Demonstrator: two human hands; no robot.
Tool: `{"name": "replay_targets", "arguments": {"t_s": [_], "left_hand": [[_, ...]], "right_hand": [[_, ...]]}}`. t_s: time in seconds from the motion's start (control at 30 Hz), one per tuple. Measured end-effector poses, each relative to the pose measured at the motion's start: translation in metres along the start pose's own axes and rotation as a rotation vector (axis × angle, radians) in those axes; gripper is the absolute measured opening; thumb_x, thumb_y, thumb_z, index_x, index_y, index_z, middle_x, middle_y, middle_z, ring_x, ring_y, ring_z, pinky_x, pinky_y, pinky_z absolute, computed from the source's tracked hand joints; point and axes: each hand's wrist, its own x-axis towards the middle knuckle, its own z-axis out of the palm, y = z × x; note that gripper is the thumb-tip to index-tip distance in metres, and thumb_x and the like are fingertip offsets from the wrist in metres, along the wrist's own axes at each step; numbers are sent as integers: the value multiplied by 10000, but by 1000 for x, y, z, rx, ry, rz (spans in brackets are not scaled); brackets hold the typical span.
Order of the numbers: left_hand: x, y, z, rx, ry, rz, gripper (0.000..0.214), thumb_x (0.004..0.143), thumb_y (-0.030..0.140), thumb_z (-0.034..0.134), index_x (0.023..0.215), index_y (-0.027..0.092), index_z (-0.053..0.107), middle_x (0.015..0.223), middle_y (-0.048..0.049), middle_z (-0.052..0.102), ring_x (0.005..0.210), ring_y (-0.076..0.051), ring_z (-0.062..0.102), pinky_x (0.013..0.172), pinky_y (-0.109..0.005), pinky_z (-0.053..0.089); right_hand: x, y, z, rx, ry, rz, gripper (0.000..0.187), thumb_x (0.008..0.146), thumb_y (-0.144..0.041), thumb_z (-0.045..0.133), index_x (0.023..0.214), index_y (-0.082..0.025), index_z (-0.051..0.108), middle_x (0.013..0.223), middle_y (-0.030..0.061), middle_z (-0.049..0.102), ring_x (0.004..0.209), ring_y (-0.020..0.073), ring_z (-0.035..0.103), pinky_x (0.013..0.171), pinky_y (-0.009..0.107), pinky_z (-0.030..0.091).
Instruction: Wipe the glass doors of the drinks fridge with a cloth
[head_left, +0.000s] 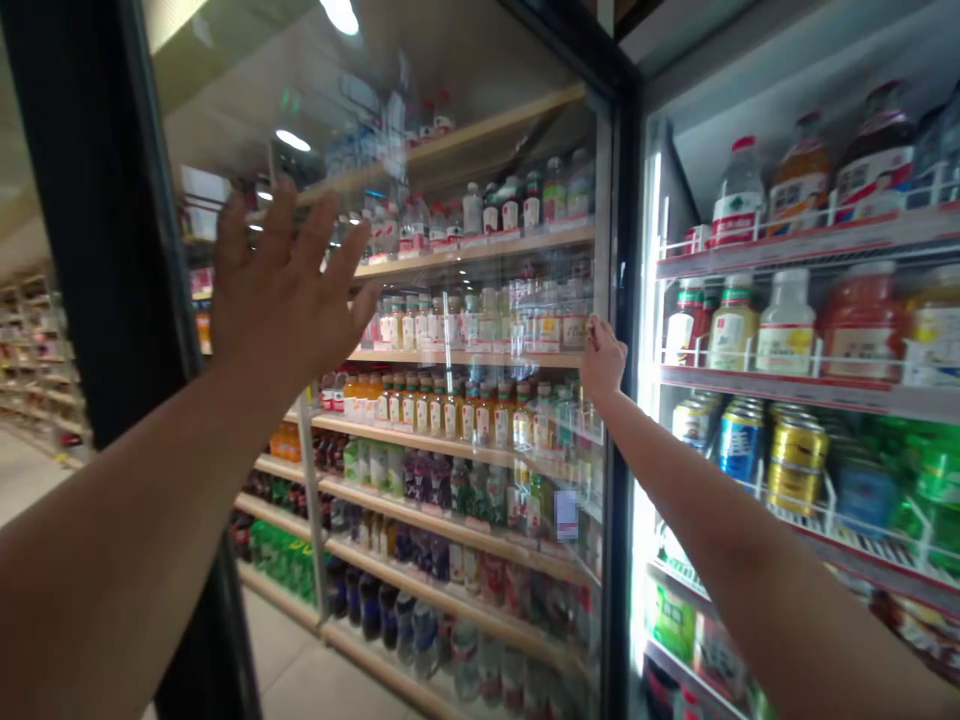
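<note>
A glass fridge door [450, 420] with a black frame stands open in front of me. My left hand [289, 285] is flat on the glass, fingers spread, near the door's outer edge. My right hand [601, 360] is closed around the door's hinge-side frame [619, 300], fingers curled over its edge. Through and on the glass I see shelves of bottled drinks [450, 400].
The open fridge interior [810, 390] at right holds wire shelves with juice bottles [784, 325] and cans [795, 460]. Store aisles with shelving [37, 360] run away at far left. Tiled floor [292, 670] shows below the door.
</note>
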Motion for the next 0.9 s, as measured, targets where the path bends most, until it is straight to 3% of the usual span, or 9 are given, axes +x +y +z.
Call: {"name": "replay_targets", "arguments": {"t_s": [0.1,0.17,0.33,0.4,0.47,0.6,0.67,0.8,0.9], "left_hand": [[0,-1,0,17,7,4,588,1010,410,404,1576,328,268,1657,-28,225,1541,-315,123,1235,-619,86],[0,-1,0,15,4,6,601,1002,406,410,1579,328,262,1659,-25,217,1543,-315,110,1238,-617,82],[0,0,-1,-3,8,2,636,983,400,436,1583,371,226,1658,3,211,1541,-318,127,1238,-627,80],[0,0,0,-3,14,0,627,989,413,427,1582,376,226,1657,8,215,1539,-320,135,1236,-627,88],[0,0,0,1,8,2,609,1002,430,402,1584,361,233,1659,3,210,1540,-317,129,1240,-613,82],[0,1,0,21,1,-3,594,1013,431,389,1582,320,260,1656,-30,220,1541,-314,123,1247,-599,62],[0,1,0,31,17,-6,592,1016,417,395,1583,323,253,1654,-36,227,1541,-311,124,1244,-607,72],[0,2,0,29,33,23,627,1004,377,437,1586,374,203,1653,-20,232,1539,-311,137,1228,-634,102],[0,2,-2,7,24,15,642,988,368,462,1580,389,216,1652,-7,236,1537,-319,146,1226,-643,107]], "right_hand": [[11,-13,8,16,-5,-7,507,874,-124,394,1308,-184,648,1367,122,632,1246,251,606,1077,522,463],[8,-38,11,49,-35,-112,501,896,-124,395,1327,-213,634,1389,86,620,1291,228,576,1100,499,450],[-29,-108,10,115,-311,-737,595,913,-68,410,1409,-368,542,1467,-55,551,1354,157,509,1143,410,421],[-32,-121,11,108,-389,-869,581,926,-69,409,1405,-366,550,1478,-69,539,1356,150,498,1148,386,418],[-20,-128,15,102,-353,-823,553,945,-69,371,1390,-332,569,1487,-53,532,1351,152,501,1140,390,420],[7,-137,24,83,-163,-517,587,938,-47,310,1405,-304,556,1482,-11,539,1330,184,519,1114,454,427],[3,-143,24,74,-178,-555,593,941,-55,316,1433,-309,527,1505,-18,514,1347,188,498,1127,452,420],[-8,-154,22,33,-362,-870,584,953,-82,371,1446,-363,508,1532,-89,473,1380,179,456,1171,395,395],[13,-158,26,12,-281,-738,604,941,-59,341,1438,-354,516,1516,-87,489,1338,189,491,1138,416,427]]}}
